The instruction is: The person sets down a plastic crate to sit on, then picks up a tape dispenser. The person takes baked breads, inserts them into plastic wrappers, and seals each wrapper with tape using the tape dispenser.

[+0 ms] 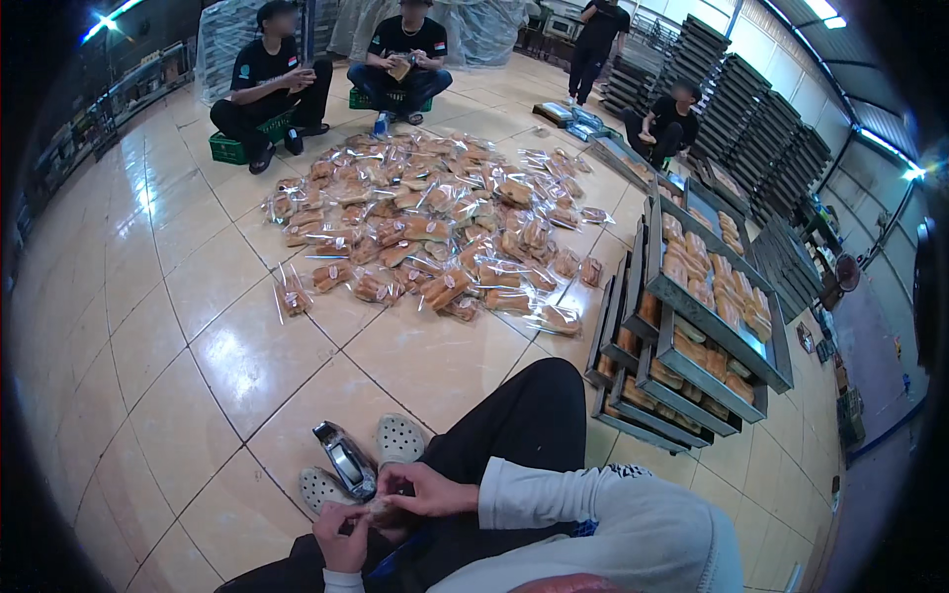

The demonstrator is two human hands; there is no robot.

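Observation:
My left hand (343, 535) and my right hand (428, 491) meet low in the view, above my lap. Both pinch the edge of a clear plastic bag (379, 511), which seems to have a bread roll in it; much of it is hidden by my fingers. A tape dispenser (345, 459) stands on the floor just beyond my hands, between my two clogs (400, 439). Farther out, a wide heap of bread in clear plastic bags (430, 230) covers the tiled floor.
Stacked metal trays of bread (712, 296) stand at my right. Two people (274, 81) sit on green crates (228, 148) behind the heap. Another person (667, 122) sits low near tall tray stacks (771, 141), and one person (597, 44) stands at the back.

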